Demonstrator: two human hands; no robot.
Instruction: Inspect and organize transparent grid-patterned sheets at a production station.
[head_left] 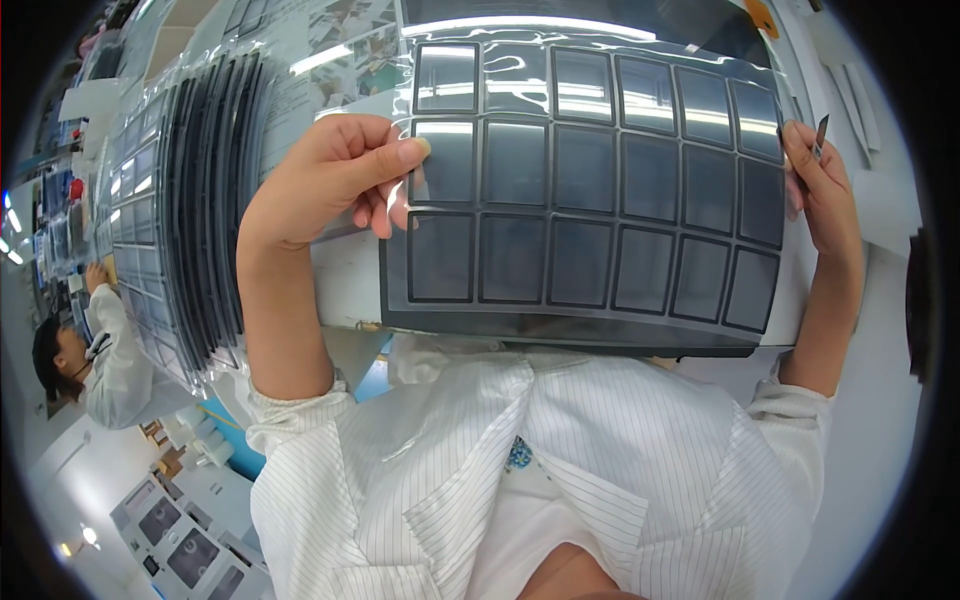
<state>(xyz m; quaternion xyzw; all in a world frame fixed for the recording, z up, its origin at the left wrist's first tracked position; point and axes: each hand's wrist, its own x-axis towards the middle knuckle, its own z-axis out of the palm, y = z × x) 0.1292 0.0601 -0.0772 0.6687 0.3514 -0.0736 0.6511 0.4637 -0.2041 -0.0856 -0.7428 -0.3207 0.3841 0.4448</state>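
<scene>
A clear plastic tray [580,165] with rows of rectangular pockets spans the space between my hands. Dark grey shows in or through its pockets; I cannot tell whether they hold flat panels. My left hand [330,180] pinches the tray's left edge between thumb and fingers. At the opposite edge, my right hand [825,190] grips the tray's rim, its fingers partly hidden. A thin, dark pointed tool [821,136] sticks up from that same hand; its kind is unclear. Beneath the tray, a dark flat board or tray [570,328] shows along the near side.
To the left rises a tall stack of similar trays [210,210], dark and clear layers together. Printed sheets [345,60] lie beyond my left hand. A co-worker in white [115,345] is at the far left. An orange object [762,18] lies at the back right.
</scene>
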